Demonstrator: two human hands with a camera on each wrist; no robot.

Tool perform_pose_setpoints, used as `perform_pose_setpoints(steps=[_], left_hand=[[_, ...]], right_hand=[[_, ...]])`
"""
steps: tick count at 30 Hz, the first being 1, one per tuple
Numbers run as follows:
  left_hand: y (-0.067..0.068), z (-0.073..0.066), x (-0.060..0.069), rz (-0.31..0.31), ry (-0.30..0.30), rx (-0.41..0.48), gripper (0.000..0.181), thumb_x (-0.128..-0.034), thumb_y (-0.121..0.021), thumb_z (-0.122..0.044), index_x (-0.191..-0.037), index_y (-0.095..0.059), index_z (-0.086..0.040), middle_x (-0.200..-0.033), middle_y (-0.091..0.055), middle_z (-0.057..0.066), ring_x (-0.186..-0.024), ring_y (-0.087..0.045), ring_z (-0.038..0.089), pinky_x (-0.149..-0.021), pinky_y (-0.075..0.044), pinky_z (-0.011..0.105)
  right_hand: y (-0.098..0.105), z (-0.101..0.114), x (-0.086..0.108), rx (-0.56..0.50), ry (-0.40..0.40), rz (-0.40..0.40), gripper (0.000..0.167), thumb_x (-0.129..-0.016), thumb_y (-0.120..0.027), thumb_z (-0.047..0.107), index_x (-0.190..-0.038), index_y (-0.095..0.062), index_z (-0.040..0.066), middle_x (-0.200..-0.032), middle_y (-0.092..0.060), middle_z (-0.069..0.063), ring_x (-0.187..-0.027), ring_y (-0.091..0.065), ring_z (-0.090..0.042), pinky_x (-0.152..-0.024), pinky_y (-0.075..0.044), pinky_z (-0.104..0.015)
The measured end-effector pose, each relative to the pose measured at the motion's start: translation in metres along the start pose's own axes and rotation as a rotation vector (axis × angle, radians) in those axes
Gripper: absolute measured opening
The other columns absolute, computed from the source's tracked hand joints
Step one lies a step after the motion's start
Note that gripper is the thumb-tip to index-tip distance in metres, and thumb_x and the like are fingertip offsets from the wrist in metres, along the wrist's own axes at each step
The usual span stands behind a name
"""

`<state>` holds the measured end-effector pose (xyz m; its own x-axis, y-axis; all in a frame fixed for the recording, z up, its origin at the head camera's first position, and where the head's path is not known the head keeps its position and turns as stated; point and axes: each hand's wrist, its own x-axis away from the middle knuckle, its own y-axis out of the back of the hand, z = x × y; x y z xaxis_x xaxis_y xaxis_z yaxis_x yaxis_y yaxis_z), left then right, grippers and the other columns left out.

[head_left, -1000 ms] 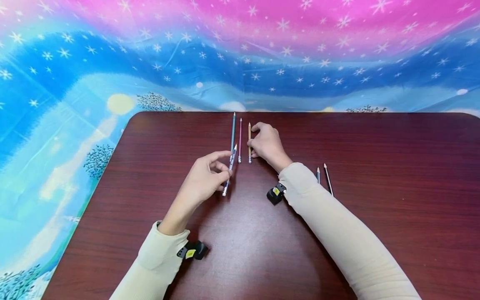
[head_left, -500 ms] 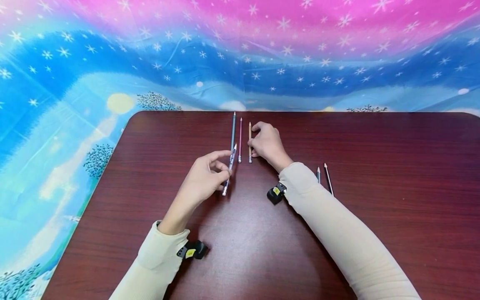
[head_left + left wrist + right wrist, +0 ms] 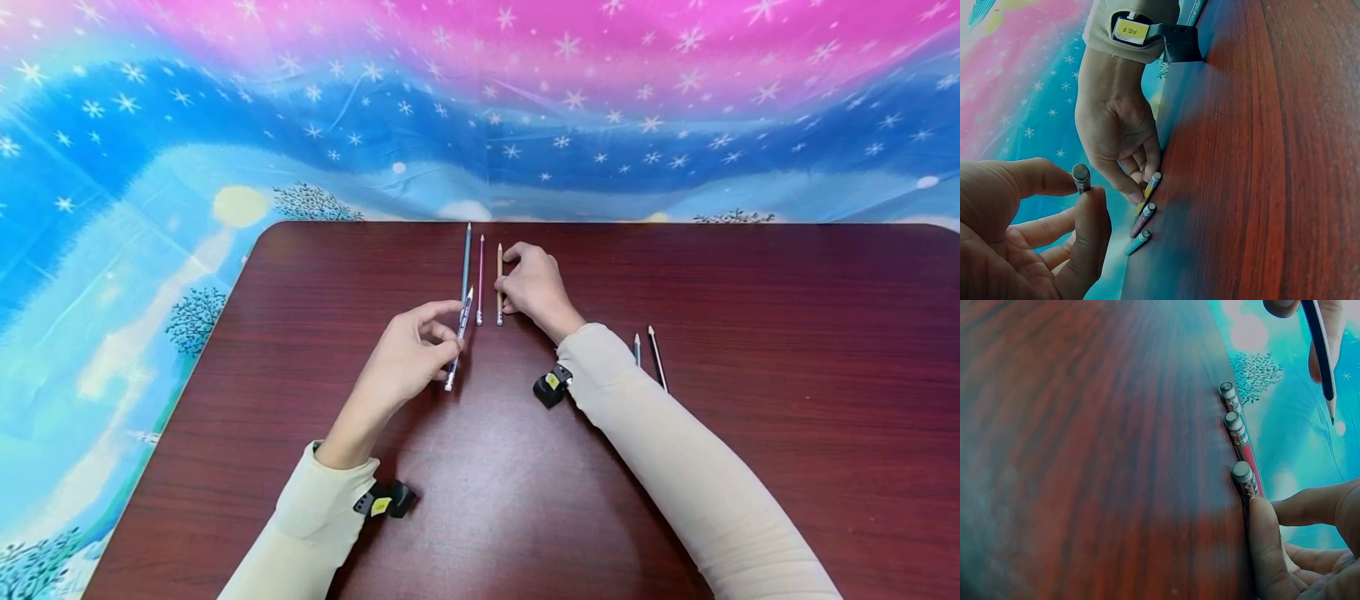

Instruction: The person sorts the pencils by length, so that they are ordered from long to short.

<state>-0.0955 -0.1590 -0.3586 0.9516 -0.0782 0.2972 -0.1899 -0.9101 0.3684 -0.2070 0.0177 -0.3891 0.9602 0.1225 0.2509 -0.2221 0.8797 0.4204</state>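
Note:
Between thumb and fingertips, my left hand [image 3: 408, 350] pinches a dark blue-and-white pencil [image 3: 460, 340], tip pointing away, held above the table. In the left wrist view its eraser end [image 3: 1081, 177] faces the camera. My right hand [image 3: 538, 287] grips a yellow pencil [image 3: 499, 271] lying on the table, thumb and fingers on its sides; the right wrist view shows the thumb [image 3: 1264, 534] just past its eraser. Left of it lie a pink-red pencil [image 3: 481, 279] and a teal pencil [image 3: 467, 260], roughly parallel and tips away. The held pencil hides the teal one's near end.
Two more pencils, a black one [image 3: 657, 358] and a grey-blue one [image 3: 637, 350], lie right of the right forearm, which partly covers them. The dark red-brown table [image 3: 480, 500] ends at the back against a snowflake-patterned cloth [image 3: 600, 100]. Small cameras sit on both wrists.

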Motion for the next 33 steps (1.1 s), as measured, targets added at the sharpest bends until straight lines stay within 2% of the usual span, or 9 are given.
perform_pose_setpoints(steps=[16, 25, 33], left_hand=[[0.0001, -0.0002, 0.0003, -0.002, -0.012, 0.015, 0.053, -0.0952, -0.060, 0.000, -0.146, -0.061, -0.015, -0.089, -0.065, 0.004, -0.071, -0.063, 0.013, -0.062, -0.058, 0.027], [-0.0011, -0.0009, 0.0000, -0.006, -0.019, 0.017, 0.052, -0.0951, -0.060, 0.001, -0.145, -0.061, -0.013, -0.089, -0.066, 0.005, -0.072, -0.064, 0.012, -0.062, -0.059, 0.027], [-0.0010, -0.0012, 0.0011, -0.004, -0.019, 0.015, 0.052, -0.0946, -0.060, 0.001, -0.145, -0.061, -0.012, -0.090, -0.066, 0.005, -0.072, -0.064, 0.012, -0.062, -0.060, 0.027]], right_hand=[[-0.0001, -0.0006, -0.0004, 0.019, 0.020, -0.009, 0.043, -0.096, -0.064, -0.003, -0.138, -0.058, -0.002, -0.085, -0.064, -0.012, -0.047, -0.060, -0.011, -0.055, -0.062, -0.029], [-0.0009, 0.0001, -0.0020, 0.011, 0.013, -0.023, 0.041, -0.092, -0.064, -0.005, -0.133, -0.059, -0.004, -0.084, -0.063, -0.011, -0.043, -0.059, -0.008, -0.053, -0.061, -0.029], [-0.0009, 0.0002, -0.0012, -0.001, 0.003, -0.015, 0.041, -0.093, -0.065, -0.004, -0.134, -0.059, -0.003, -0.085, -0.062, -0.012, -0.044, -0.060, -0.010, -0.054, -0.062, -0.029]])
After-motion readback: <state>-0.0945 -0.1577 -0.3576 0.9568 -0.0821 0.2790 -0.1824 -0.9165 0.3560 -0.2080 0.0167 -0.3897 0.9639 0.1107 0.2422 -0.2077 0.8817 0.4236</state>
